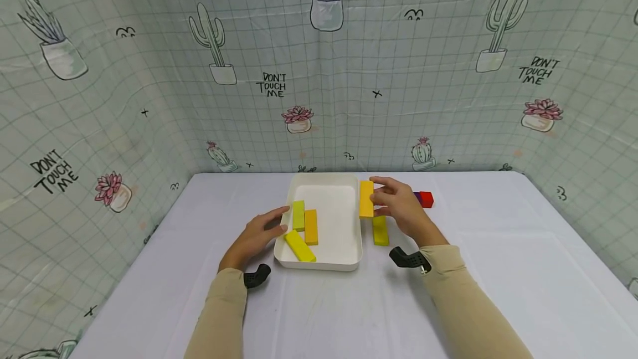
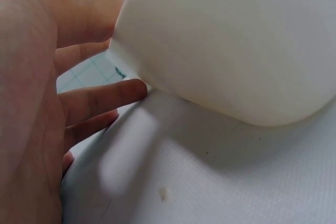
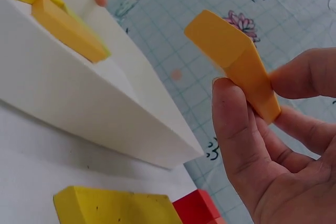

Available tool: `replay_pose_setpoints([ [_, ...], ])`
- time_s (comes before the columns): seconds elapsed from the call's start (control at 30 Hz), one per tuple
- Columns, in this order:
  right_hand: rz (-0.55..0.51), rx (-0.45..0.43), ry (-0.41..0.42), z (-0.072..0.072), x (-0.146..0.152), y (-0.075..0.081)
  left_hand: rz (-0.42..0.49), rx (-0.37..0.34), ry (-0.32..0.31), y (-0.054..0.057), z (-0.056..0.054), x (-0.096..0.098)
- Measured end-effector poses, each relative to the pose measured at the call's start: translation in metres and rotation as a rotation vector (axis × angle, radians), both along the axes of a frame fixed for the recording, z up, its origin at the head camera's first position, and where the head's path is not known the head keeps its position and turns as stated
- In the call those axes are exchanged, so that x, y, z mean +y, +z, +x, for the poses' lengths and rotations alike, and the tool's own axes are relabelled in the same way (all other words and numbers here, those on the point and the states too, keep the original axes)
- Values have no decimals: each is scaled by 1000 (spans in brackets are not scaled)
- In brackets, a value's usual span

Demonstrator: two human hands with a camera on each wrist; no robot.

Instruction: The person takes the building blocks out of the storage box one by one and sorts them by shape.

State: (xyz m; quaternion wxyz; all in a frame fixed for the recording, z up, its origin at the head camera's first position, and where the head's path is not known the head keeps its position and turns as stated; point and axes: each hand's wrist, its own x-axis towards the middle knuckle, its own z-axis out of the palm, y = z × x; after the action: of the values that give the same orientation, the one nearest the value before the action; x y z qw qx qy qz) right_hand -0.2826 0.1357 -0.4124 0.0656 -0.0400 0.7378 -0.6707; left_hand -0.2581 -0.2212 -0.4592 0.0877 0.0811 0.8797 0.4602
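My right hand (image 1: 402, 206) pinches an orange-yellow block (image 1: 366, 199) upright between thumb and fingertips, over the right rim of a white tray (image 1: 338, 266). In the right wrist view the same block (image 3: 236, 56) hangs above the table, apart from the tray wall. My left hand (image 1: 256, 237) holds the tray's left rim, some fingertips over the edge and another against the outer wall (image 2: 210, 40). Inside the tray's left half lie a yellow-green block (image 1: 298, 215), an orange-yellow block (image 1: 311, 227) and a tilted yellow block (image 1: 300, 246).
Just right of the tray, a yellow block (image 1: 381, 231) lies on the white table (image 1: 309, 314). Behind my right hand a red block (image 1: 426, 199) shows, with a dark blue one partly hidden beside it. A patterned cloth (image 1: 319, 98) hangs at the back and sides.
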Motion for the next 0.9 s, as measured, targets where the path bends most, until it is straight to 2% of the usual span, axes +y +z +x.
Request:
replay_pose_setpoints([
  [0.27, 7, -22, 1, 6, 11, -5, 14, -5, 0, 0, 1, 0],
  [0.73, 49, -17, -4, 11, 28, -6, -19, 3, 22, -1, 0, 0],
  [0.9, 58, -14, 6, 11, 32, -6, -1, -10, 26, -1, 0, 1],
])
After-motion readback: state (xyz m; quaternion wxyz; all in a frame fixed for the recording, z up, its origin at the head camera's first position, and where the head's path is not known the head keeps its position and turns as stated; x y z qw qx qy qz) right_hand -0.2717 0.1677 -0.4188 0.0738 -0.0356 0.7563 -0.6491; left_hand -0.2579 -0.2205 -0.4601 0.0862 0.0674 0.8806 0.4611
